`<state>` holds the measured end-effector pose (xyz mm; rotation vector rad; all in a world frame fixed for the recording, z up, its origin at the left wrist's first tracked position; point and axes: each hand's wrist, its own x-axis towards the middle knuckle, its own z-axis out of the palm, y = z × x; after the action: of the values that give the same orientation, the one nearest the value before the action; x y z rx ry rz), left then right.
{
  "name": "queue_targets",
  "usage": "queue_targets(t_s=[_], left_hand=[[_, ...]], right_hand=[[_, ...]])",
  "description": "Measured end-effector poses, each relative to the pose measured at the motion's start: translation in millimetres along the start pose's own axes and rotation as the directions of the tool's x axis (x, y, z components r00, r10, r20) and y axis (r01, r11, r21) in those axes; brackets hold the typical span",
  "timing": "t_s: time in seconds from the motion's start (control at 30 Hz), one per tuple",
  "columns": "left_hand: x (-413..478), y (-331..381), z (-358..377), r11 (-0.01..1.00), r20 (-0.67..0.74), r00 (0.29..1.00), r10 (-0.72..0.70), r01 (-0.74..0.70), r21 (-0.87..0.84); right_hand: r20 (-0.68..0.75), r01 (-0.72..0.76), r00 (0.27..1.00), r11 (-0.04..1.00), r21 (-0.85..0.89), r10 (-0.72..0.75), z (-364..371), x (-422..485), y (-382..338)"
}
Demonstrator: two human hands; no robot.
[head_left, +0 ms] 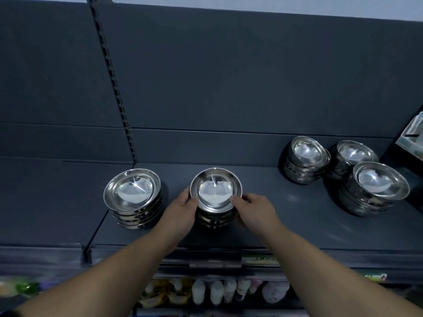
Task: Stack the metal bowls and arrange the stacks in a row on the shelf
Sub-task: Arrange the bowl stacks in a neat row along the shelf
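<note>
Middle stack: shiny round steel bowls, nested; stands on the dark grey metal shelf, near the left stack
Left hand: fingers curled round the middle stack's left side
Right hand: grips its right side likewise
Far right: three more bowl stacks, crowded together
Below: blurred, perhaps pale bottles

The shelf-edge labels are too blurred to read.
</note>
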<state>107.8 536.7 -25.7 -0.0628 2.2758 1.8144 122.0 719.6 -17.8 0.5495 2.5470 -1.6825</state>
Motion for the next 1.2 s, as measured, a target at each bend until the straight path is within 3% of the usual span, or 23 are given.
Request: queue_targets(t_s=[0.3, 0.73, 0.8, 0.97, 1.07, 1.2], left_hand=[[1, 15, -3, 0.997, -0.049, 0.996, 0.076, -0.074, 0.033], [1, 9, -1, 0.998, -0.066, 0.996, 0.054, -0.052, 0.041], [1, 10, -1, 0.998, -0.075, 0.995, 0.064, -0.062, 0.033], [1, 4, -5, 0.993, -0.050, 0.993, 0.105, -0.102, 0.061], [0, -1, -9, 0.991, 0.011, 0.995, 0.104, -0.104, 0.089], [-3, 0, -13, 0.954, 0.103, 0.984, 0.147, -0.169, 0.248]], right_hand=[[0.038, -0.057, 0.998, 0.985, 0.163, 0.051, 0, -3, -10], [0.099, -0.062, 0.994, 0.992, 0.112, 0.051, 1, 0, -1], [0.092, -0.035, 0.995, 0.995, 0.092, 0.026, 1, 2, 1], [0.003, 0.121, 0.993, 0.979, -0.166, -0.122, -2, 4, 11], [0.010, 0.166, 0.986, 0.967, -0.194, -0.168, -7, 0, 9], [0.057, 0.207, 0.978, 0.968, -0.145, -0.200, -10, 0, 11]])
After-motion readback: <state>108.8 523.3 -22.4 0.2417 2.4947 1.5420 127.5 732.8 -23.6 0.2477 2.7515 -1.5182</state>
